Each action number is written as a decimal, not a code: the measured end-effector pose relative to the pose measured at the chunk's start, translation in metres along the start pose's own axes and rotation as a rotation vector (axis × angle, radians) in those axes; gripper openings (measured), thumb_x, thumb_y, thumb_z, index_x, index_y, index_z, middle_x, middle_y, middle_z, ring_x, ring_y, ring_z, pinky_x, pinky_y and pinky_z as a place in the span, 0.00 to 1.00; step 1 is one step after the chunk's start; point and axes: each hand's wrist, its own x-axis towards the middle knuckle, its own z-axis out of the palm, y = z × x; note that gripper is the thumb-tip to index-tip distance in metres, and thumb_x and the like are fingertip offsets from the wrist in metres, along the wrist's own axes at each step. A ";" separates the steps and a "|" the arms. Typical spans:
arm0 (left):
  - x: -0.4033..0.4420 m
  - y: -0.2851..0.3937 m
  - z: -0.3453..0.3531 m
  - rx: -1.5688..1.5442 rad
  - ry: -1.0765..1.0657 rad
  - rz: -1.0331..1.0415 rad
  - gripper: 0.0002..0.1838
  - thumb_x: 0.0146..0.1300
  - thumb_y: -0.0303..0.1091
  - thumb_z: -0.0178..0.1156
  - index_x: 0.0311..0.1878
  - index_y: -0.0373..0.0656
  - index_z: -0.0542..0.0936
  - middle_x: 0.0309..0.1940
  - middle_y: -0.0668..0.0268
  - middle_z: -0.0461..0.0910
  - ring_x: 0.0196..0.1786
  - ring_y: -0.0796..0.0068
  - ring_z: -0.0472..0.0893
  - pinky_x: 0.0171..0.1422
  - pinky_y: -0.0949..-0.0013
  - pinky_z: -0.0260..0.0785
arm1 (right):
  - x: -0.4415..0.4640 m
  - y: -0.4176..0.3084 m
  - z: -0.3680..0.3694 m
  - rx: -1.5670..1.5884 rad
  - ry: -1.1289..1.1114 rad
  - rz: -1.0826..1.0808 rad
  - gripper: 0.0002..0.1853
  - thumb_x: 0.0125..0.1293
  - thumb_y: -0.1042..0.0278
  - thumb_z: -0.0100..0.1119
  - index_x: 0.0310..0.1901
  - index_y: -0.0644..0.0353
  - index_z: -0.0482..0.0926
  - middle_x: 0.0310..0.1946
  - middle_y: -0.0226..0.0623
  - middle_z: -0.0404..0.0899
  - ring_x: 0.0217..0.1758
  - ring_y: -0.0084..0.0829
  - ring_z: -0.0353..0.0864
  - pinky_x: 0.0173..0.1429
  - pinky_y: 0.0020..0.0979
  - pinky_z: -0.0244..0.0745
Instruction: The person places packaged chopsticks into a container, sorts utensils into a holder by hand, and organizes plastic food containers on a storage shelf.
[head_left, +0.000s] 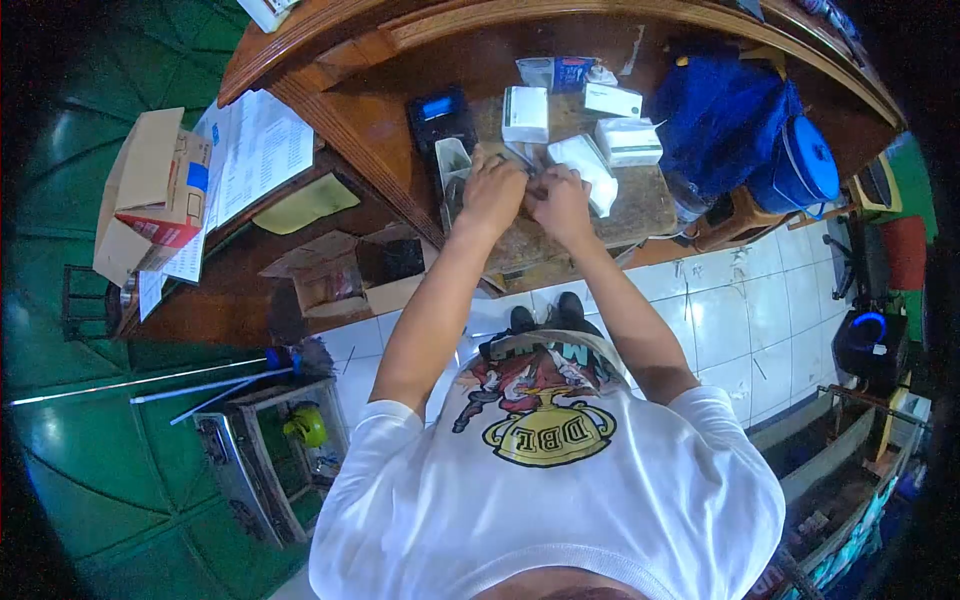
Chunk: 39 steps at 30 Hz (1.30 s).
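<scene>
Over a worn wooden board (pixel 640 212) on the bench, my left hand (pixel 494 190) and my right hand (pixel 560 202) are close together with curled fingers. Something small and dark lies between the fingertips, too small to make out. Just beyond my right hand is a crumpled white packet (pixel 588 170). A white box (pixel 525 114) stands beyond my left hand, and another white box (pixel 628 142) sits to the right. Farther back lies a third white box (pixel 612 100). A narrow white tray (pixel 452 156) is left of my left hand.
A black device (pixel 440 112) with a lit display stands at the back left. Blue cloth (pixel 715 120) and a blue bucket (pixel 805 165) are on the right. An open cardboard box (pixel 160 195) rests on papers at the left. A blue and white packet (pixel 560 73) lies at the back.
</scene>
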 end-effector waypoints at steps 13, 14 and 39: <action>-0.037 -0.017 -0.096 -0.442 0.322 -0.016 0.13 0.66 0.32 0.60 0.51 0.42 0.85 0.54 0.58 0.82 0.64 0.56 0.76 0.81 0.46 0.49 | 0.035 -0.059 -0.074 0.759 0.048 0.017 0.19 0.60 0.62 0.75 0.45 0.67 0.84 0.30 0.39 0.85 0.31 0.23 0.78 0.37 0.30 0.75; -0.042 -0.019 -0.100 -0.474 0.362 -0.010 0.14 0.66 0.32 0.60 0.52 0.41 0.84 0.53 0.57 0.82 0.64 0.55 0.76 0.82 0.46 0.48 | 0.038 -0.066 -0.079 0.774 0.051 -0.025 0.19 0.59 0.62 0.76 0.47 0.67 0.83 0.30 0.37 0.85 0.31 0.21 0.78 0.37 0.30 0.75; -0.127 -0.057 -0.009 -0.713 0.391 -0.386 0.14 0.67 0.39 0.63 0.47 0.38 0.85 0.49 0.56 0.83 0.57 0.50 0.79 0.70 0.49 0.61 | 0.008 -0.101 -0.002 0.496 -0.320 -0.113 0.22 0.58 0.55 0.74 0.49 0.61 0.84 0.38 0.48 0.85 0.41 0.47 0.85 0.49 0.39 0.79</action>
